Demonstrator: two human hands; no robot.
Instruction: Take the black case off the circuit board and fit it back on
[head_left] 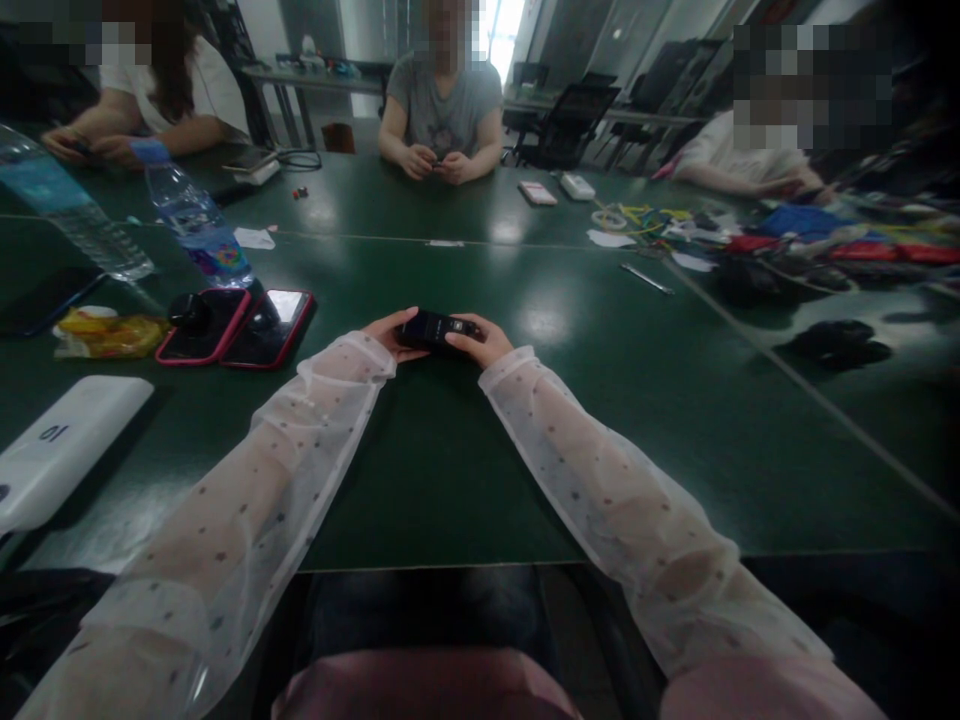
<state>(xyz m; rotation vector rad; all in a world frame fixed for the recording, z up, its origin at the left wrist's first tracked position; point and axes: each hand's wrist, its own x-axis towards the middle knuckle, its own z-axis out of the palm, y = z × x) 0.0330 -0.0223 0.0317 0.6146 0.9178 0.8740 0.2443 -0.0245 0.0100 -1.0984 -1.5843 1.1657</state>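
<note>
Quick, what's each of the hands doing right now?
Left hand: closed, holding one end of a black handheld device.
Right hand: closed, holding its other end.

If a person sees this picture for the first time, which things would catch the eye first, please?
Probably the left hand and right hand, below sheer spotted sleeves, holding a small black device near the middle of the view. Next might come the colourful heap of cables and other items at the right of the green table, then two clear plastic bottles at the left.
</note>
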